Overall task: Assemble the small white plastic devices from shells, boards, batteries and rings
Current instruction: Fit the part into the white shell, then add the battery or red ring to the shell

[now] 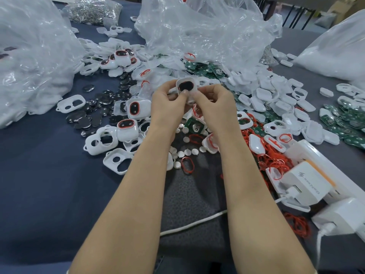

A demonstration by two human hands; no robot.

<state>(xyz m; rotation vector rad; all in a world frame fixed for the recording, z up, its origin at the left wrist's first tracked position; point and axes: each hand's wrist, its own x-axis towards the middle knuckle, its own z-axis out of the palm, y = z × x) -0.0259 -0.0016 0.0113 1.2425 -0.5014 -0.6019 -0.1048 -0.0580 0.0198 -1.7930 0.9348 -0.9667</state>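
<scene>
Forearms, hands around half-hidden shell

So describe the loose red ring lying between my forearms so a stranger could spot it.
Find the dark grey mat at the near middle of the blue table. At its far end, beside the scattered silver batteries, lies one red ring. Unlike the tangled red heap to its right, it lies alone.

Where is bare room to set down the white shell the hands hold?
Widest: the blue cloth at near left, bordered by the open white frames and the left forearm. Smaller: the grey mat between the forearms, beyond the white cable. Around the left hand, the right hand and the red rings it is crowded.
</scene>
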